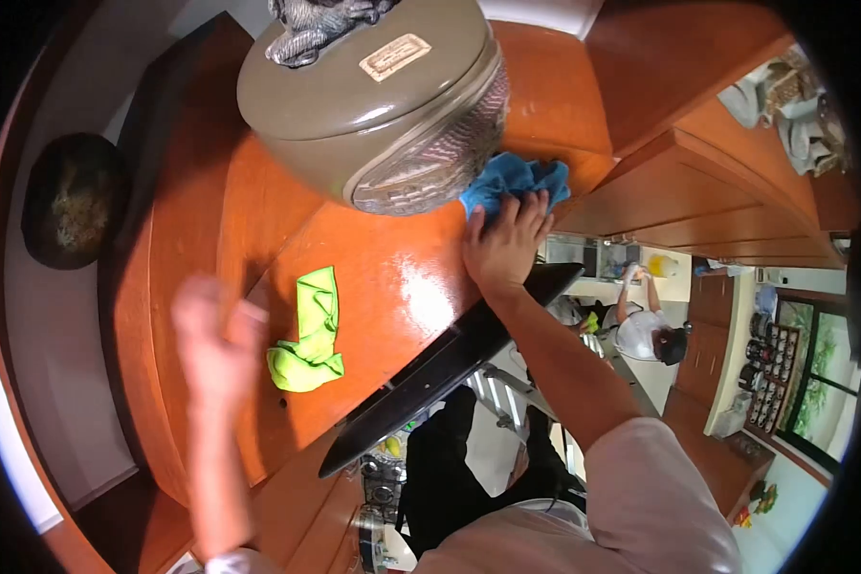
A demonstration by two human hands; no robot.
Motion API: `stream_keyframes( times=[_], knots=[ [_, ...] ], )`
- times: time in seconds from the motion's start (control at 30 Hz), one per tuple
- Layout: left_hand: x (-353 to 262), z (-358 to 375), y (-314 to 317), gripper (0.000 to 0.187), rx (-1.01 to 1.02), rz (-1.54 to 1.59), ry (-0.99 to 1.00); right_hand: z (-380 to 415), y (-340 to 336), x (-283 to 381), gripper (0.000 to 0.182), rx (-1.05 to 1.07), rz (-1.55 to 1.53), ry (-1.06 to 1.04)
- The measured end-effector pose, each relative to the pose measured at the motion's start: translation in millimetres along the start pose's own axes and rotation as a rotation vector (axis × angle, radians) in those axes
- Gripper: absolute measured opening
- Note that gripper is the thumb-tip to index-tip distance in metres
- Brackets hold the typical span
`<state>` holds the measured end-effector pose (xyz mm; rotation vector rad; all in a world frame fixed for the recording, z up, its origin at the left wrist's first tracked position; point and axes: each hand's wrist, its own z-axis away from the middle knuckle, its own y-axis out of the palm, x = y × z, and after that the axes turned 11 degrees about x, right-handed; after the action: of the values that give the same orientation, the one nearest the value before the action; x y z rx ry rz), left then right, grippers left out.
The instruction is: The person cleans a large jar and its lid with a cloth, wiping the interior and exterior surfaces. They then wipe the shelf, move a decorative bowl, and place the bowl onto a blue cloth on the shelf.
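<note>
My right hand (512, 246) presses a crumpled blue cloth (518, 182) onto the orange-brown wooden surface (383, 263), its fingers over the cloth's near edge. Right beside the cloth stands a large olive-brown lidded jar (354, 143) with relief decoration and a small plaque on its lid. Part of a dark figure (316, 29) shows on top of the lid. My left hand (215, 335) is over the left part of the wood, smeared by motion, with nothing visible in it. A folded lime-green cloth (314, 335) lies on the wood between my hands.
A black curved panel (450, 359) runs along the near edge. Below are a ladder (497, 397) and a stove (383, 483). A dark round plaque-like object (75, 201) is at the left. Wooden cabinets (689, 201) stand right. Another person (646, 330) works at a counter below.
</note>
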<state>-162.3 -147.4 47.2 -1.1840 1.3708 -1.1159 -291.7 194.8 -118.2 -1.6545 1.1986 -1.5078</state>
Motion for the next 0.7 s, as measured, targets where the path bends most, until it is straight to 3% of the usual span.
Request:
stream_keyframes(
  times=[0.07,0.13,0.23,0.3,0.37,0.4,0.47,0.5,0.53,0.6,0.63,0.67,0.7],
  knots=[
    [-65,56,54,0.057,0.243,-0.011,-0.206,0,0,0,0.045,-0.021,0.011,-0.006],
    [-72,95,99,0.048,0.256,0.065,-0.344,1,3,-2,0.045,-0.047,-0.015,-0.023],
    [-57,139,110,0.036,0.136,0.236,-0.57,1,10,-11,0.036,-0.191,-0.184,-0.103],
    [-27,172,109,0.029,-0.188,0.726,-0.862,2,11,-16,0.032,-0.242,-0.258,-0.15],
    [-2,208,78,0.026,-0.499,0.893,-0.956,7,1,-17,0.04,-0.322,-0.376,-0.198],
    [-1,215,40,0.026,-0.62,0.815,-0.919,11,-7,-14,0.044,-0.384,-0.367,-0.222],
    [42,258,1,0.028,-0.805,0.595,-0.946,33,-13,-17,0.044,-0.3,-0.288,-0.073],
    [47,264,-31,0.03,-0.785,0.313,-0.965,40,-13,-23,0.044,-0.261,-0.234,0.007],
    [78,284,-43,0.034,-0.86,0.291,-0.927,46,-11,-31,0.043,-0.167,-0.279,0.031],
    [103,294,-70,0.052,-0.888,0.189,-1.118,56,0,-57,0.041,0.01,-0.355,0.089],
    [108,291,-79,0.06,-0.9,0.263,-1.338,55,3,-63,0.037,-0.033,-0.454,-0.01],
    [90,287,-94,0.064,-0.808,0.101,-1.231,54,7,-69,0.033,-0.068,-0.549,-0.113],
    [68,279,-93,0.062,-0.785,-0.052,-1.127,61,-24,-53,0.027,0.1,-0.761,-0.097]
  ],
)
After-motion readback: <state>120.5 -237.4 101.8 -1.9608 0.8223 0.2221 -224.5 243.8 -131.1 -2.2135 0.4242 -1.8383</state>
